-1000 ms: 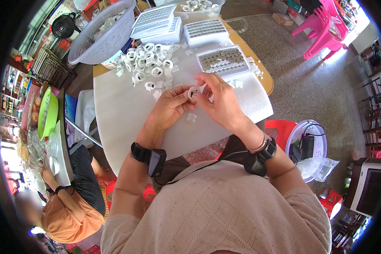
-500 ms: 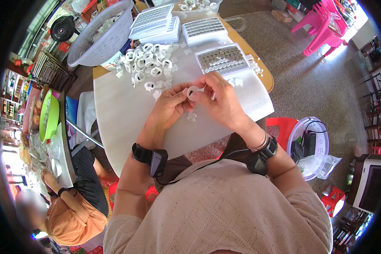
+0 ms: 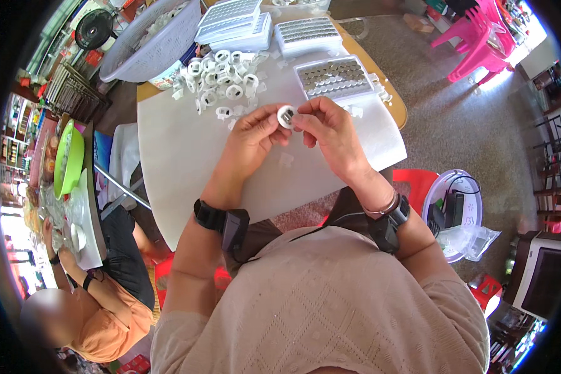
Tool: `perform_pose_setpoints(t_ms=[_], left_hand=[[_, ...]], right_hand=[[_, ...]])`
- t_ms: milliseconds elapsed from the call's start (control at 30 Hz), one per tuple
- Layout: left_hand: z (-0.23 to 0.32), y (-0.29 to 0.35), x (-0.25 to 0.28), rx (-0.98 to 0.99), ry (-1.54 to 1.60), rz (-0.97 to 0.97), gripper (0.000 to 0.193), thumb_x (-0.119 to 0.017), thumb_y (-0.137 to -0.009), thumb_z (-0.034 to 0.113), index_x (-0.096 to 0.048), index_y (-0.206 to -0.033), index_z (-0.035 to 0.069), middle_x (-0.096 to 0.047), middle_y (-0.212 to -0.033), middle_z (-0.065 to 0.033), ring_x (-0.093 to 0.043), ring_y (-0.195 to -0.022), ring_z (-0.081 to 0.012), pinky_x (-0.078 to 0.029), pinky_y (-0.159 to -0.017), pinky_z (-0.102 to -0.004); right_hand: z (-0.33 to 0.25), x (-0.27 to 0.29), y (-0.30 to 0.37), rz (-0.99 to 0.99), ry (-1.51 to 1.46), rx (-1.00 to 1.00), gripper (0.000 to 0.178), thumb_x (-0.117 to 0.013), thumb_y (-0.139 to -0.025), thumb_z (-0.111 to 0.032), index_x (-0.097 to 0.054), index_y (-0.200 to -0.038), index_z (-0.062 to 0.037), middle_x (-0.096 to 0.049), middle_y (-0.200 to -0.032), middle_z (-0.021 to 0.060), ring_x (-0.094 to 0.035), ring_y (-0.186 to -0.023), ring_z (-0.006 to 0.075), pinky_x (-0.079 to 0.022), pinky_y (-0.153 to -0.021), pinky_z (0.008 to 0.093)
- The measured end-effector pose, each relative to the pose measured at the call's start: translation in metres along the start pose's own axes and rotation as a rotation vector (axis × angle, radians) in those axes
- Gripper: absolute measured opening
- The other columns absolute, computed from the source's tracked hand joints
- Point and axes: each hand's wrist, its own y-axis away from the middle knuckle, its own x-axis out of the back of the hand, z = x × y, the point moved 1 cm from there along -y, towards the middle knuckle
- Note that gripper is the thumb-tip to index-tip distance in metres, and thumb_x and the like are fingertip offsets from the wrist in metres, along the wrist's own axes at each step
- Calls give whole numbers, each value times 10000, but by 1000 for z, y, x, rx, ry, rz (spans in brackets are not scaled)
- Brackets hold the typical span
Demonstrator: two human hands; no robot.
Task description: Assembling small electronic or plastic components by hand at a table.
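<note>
Over the table's near part, a small round white plastic piece with a dark slotted middle (image 3: 286, 116) is held between both hands. My left hand (image 3: 250, 136) pinches its left edge between thumb and fingers. On the opposite edge, the thumb and forefinger of my right hand (image 3: 332, 134) close on it. Beyond my hands lies a loose heap of similar white pieces (image 3: 232, 91). A shallow clear tray holding rows of silvery discs (image 3: 333, 80) sits just past my right hand. A small translucent scrap (image 3: 285, 160) lies on the white sheet below my hands.
A white sheet (image 3: 181, 149) covers the table. Stacked white trays (image 3: 237, 25), another filled tray (image 3: 307, 34) and a large grey basket (image 3: 149, 47) stand at the back. A tub (image 3: 474, 215) is beside a red stool at right. A person in orange (image 3: 115, 324) sits at left.
The white piece has been turned so its dark slotted middle faces up. Both hands have moved slightly upward in view, and the right fingers have spread a little. The seated person's arm has shifted.
</note>
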Motion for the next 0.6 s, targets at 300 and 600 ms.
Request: perform_pose_setpoints(t_ms=[300,600], left_hand=[[7,0,9,-63,186,111,248,-510,-950,112,-566,-1139,-38,-638,-958,-95,-614,-782,-134,-498,-666,-257],[3,-1,11,-59,199,55,258,-513,-955,138,-569,-1142,-31,-640,-965,-90,-613,-771,-131,-500,-651,-251]], right_hand=[[16,-2,13,-185,936,794,195,-645,-725,-30,-632,-917,-61,-602,-766,98,-598,-690,267,-486,-623,345],[7,11,12,-150,744,326,93,-610,-735,-20,-603,-825,-42,-610,-777,120,-609,-744,309,-492,-683,405]])
